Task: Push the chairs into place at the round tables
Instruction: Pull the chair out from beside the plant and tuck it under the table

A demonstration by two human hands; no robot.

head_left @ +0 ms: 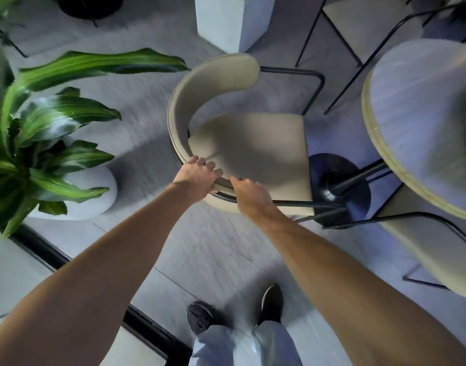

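A beige chair [255, 146] with a curved backrest and a thin black metal frame stands in the middle of the head view, its seat facing right toward the round table [421, 122]. My left hand [197, 175] grips the near end of the curved backrest. Close beside it, my right hand [249, 192] holds the same backrest rim and the black frame bar. The table has a pale top with a light wood edge, and its black disc base [342, 186] sits just right of the chair's seat.
A large green plant [41, 143] in a white pot stands at the left. A white square planter [231, 19] is behind the chair. Another beige chair [432, 254] sits under the table at lower right, more black-framed chairs at upper right. My feet are below.
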